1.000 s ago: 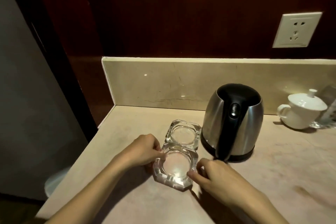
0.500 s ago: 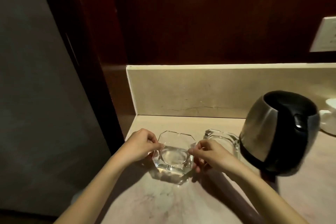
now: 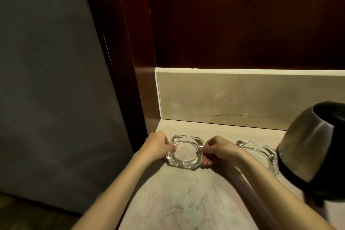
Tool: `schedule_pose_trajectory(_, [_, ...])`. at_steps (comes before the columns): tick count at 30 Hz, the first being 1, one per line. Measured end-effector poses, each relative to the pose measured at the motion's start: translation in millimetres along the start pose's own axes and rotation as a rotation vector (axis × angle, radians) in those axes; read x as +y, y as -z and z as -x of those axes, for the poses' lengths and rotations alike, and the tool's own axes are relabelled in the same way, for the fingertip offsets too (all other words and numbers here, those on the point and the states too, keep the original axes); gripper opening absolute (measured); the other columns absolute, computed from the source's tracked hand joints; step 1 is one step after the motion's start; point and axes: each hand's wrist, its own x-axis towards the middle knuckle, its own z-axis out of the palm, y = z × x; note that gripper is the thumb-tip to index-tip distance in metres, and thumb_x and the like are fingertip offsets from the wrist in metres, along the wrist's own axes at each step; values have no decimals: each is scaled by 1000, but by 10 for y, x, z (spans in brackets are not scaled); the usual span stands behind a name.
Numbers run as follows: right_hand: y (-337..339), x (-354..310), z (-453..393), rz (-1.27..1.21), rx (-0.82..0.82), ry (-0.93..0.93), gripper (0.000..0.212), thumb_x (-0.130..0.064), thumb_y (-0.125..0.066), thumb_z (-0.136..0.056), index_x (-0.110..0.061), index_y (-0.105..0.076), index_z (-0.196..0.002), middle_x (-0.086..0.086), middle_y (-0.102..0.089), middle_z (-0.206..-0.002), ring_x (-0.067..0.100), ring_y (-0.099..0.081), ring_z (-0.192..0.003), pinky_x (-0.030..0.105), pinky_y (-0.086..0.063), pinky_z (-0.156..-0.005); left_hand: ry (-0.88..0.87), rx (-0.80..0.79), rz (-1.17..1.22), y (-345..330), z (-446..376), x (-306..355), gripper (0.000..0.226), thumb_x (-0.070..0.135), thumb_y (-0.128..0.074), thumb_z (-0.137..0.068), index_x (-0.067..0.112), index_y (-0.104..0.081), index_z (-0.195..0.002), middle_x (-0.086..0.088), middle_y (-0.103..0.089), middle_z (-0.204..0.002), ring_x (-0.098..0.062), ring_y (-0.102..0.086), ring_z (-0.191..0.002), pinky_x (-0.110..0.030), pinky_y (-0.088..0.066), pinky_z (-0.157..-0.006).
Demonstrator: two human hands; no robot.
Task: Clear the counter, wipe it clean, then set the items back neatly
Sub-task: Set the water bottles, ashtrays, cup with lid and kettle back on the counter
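Both hands pinch a glass ashtray (image 3: 184,152) flat on the counter (image 3: 179,201), bowl up, no long axis: left hand (image 3: 157,145) at its 9 o'clock rim, right hand (image 3: 219,150) at 3. The counter's left edge lies just beyond the left hand, bare counter toward 6. A second ashtray (image 3: 258,155) sits at 3 o'clock touching the kettle (image 3: 315,152); the backsplash (image 3: 233,99) stands at 12.

The scene is appearing dim and warm-toned. Light is falling from above onto the counter (image 3: 186,201) and the backsplash (image 3: 224,97), whose top edge is glowing brightest. The wood panel (image 3: 242,20) above and the grey surface (image 3: 46,80) at left are staying dark with little detail. The forearms are casting soft shadows on the counter; one long shadow is running toward the near edge. The ashtray (image 3: 184,152) is catching faint glints. The kettle (image 3: 313,147) at the right edge is looking stretched and tilted by wide-angle distortion, with slight blur.
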Motion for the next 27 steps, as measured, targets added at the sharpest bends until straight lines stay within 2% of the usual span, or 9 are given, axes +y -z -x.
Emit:
schedule_pose_trajectory(3, [26,-44,-98,-4,8,-14,29,-7,-54,-96,5,-58,-69,11,-65,-52,14,-64,-46,20,-53,-47,-5,-17,27,73,48,-29,24,39,-73,-81,16,-72,-77,4,-67,-64,-9,-62,-56,-18,-43,-50])
schedule_pose_trajectory(6, [39,-99,-214,-4,25,-29,27,-7,-56,-95,5,-59,-70,11,-65,-52,14,-64,-45,21,-54,-47,0,-67,68,183,172,-82,26,38,-75,-78,15,-71,-88,2,-71,-67,-10,-68,-56,-23,-57,-61])
schedule_pose_trajectory(10, [26,-210,-384,-28,53,-38,27,-5,-57,-94,6,-59,-70,12,-64,-50,15,-63,-43,21,-53,-45,2,-123,29,250,380,-200,36,38,-76,-78,17,-65,-106,4,-69,-78,-7,-70,-62,-23,-57,-65])
schedule_pose_trajectory(15, [21,-344,-667,12,110,-36,28,-6,-61,-92,5,-58,-66,11,-61,-46,16,-61,-39,24,-53,-43,-25,-245,99,268,625,-269,35,39,-76,-78,20,-65,-105,5,-72,-80,-6,-69,-66,-26,-58,-66])
schedule_pose_trajectory(18, [7,-416,-822,62,128,-21,30,-6,-63,-90,6,-58,-62,10,-61,-44,15,-58,-36,24,-53,-43,-35,-243,141,277,719,-274,35,37,-75,-78,19,-65,-106,5,-72,-83,-4,-67,-62,-20,-50,-54])
schedule_pose_trajectory(22, [-19,-463,-942,84,151,-12,33,-6,-64,-89,6,-60,-59,10,-60,-43,15,-59,-35,23,-52,-41,-41,-227,159,283,761,-321,34,35,-75,-79,18,-65,-107,6,-72,-82,-4,-65,-59,-21,-54,-60])
schedule_pose_trajectory(25, [-15,-504,-1035,98,151,-27,31,-9,-66,-89,5,-61,-62,11,-63,-46,16,-61,-40,25,-55,-47,-40,-226,160,278,750,-361,33,35,-76,-78,19,-66,-106,8,-72,-82,-7,-68,-63,-20,-54,-62])
schedule_pose_trajectory(27, [-3,-536,-1078,119,150,-34,27,-12,-67,-88,5,-64,-67,11,-65,-51,18,-64,-45,30,-59,-58,-38,-234,169,274,726,-377,33,36,-76,-77,20,-67,-105,9,-72,-83,-8,-69,-67,-24,-57,-66])
